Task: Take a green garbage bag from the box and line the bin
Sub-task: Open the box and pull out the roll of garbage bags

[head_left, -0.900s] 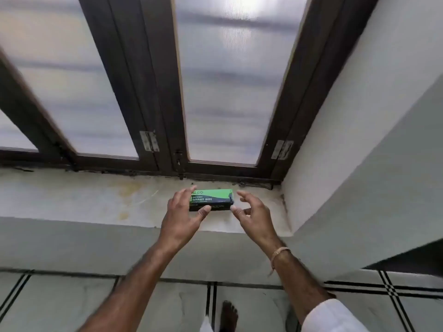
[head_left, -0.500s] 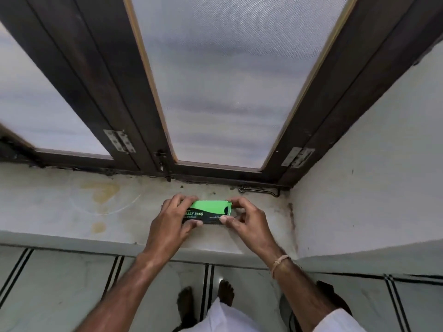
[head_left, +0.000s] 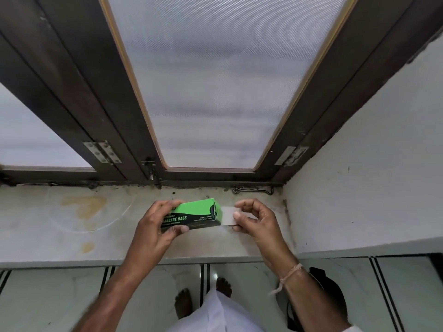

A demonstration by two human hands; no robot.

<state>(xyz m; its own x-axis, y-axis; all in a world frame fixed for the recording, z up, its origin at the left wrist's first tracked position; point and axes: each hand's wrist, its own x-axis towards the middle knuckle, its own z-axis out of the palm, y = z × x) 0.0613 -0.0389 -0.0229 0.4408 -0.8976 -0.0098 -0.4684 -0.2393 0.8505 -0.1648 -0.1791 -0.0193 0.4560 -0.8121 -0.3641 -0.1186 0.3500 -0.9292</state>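
Holding green box (head_left: 194, 214), right hand (head_left: 254, 224) pinching flap (head_left: 226, 215)

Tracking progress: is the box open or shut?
Open: the flap sticks out from the box, pinched by the right hand; the left hand grips the box.

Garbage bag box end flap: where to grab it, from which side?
Pinch the end flap at its free edge, coming from the right end of the garbage bag box. It is a thin panel sticking out sideways, so thumb and finger fit its two faces, as the right hand shows. The left hand grips the box's other half.
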